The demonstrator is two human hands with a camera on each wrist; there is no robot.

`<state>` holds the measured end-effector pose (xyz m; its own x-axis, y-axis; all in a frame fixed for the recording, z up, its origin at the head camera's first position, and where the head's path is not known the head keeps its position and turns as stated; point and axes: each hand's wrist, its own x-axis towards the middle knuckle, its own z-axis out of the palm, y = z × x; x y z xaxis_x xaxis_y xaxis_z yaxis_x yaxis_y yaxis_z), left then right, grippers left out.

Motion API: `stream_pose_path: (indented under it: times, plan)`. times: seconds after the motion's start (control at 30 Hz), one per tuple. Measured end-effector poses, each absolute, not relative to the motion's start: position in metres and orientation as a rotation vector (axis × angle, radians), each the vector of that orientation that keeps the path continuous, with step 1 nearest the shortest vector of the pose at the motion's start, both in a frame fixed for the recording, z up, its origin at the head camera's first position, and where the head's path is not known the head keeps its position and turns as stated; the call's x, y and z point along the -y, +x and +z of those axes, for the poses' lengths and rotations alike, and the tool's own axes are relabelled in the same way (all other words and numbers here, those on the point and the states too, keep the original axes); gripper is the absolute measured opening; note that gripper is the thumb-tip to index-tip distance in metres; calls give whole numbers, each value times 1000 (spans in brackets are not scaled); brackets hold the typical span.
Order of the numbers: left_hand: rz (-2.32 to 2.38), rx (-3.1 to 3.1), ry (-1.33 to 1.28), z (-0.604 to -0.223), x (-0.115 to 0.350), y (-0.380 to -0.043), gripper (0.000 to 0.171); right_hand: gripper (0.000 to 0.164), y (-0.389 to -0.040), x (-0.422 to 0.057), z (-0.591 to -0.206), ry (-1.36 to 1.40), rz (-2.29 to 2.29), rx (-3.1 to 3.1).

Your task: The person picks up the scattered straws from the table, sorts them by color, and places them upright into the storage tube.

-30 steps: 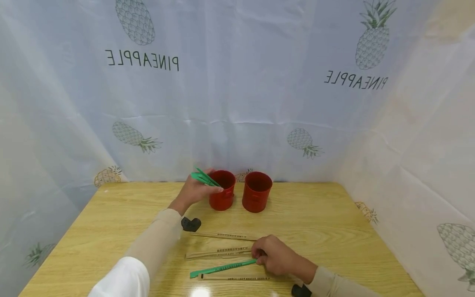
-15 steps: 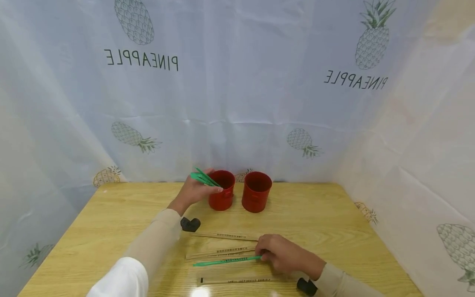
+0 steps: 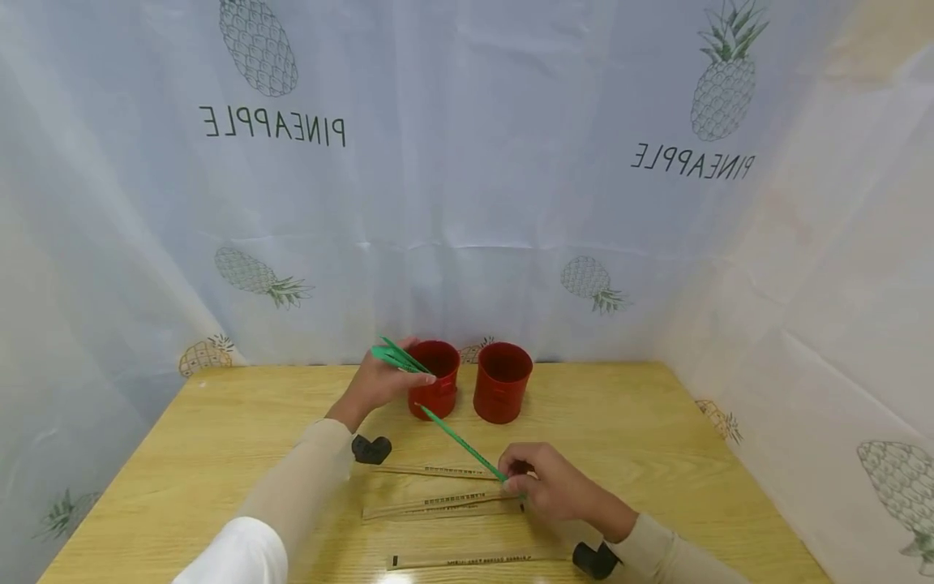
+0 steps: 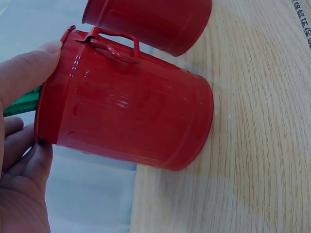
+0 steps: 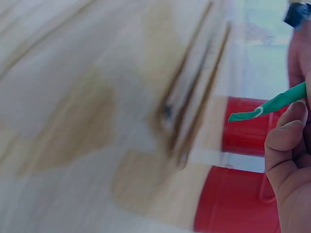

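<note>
My left hand [image 3: 379, 383] grips the left red bucket [image 3: 440, 403] at its rim, thumb on the near side and fingers beyond. Several green wrapped sticks [image 3: 397, 357] lean out of that bucket by the left hand. In the left wrist view a bit of green [image 4: 23, 103] shows between thumb and fingers at the bucket's mouth. Above the table, my right hand [image 3: 550, 484] pinches one end of a slim green wrapped stick [image 3: 467, 446]. Its far end points at the left bucket and overlaps its lower part in the head view.
A second red bucket [image 3: 502, 403] stands to the right of the first. Several brown paper-wrapped sticks with printing lie crosswise nearer me, among them a front one [image 3: 474, 560]. A pineapple-print curtain [image 3: 467, 203] hangs behind the wooden table [image 3: 620, 438].
My right hand has lifted the green stick from among the brown ones and swung its free end up toward the left bucket. The left hand has stayed at the bucket's rim.
</note>
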<state>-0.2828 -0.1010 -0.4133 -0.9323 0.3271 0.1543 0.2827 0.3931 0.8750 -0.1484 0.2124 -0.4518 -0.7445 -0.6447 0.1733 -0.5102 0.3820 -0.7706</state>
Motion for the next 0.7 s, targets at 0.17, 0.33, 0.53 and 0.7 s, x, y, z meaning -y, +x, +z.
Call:
stream_pose_path:
  times: [0.17,0.33,0.53,0.7]
  plan:
    - [1634,-2569,549,-416,102,-281,69,9,-155,-205,-446,-1065,-1444,-2477]
    - [1613,-2595,530,-416,103,-280,74,6,-165,-196,-437,-1095,-1510,-2535]
    - [1642,-2565,522,-416,103,-280,72,5,-180,-183,-422,-1048,-1584,-2580]
    - [1636,-2567,515,-417,100,-280,74,7,-194,-176,-414,-967,-1595,-2618]
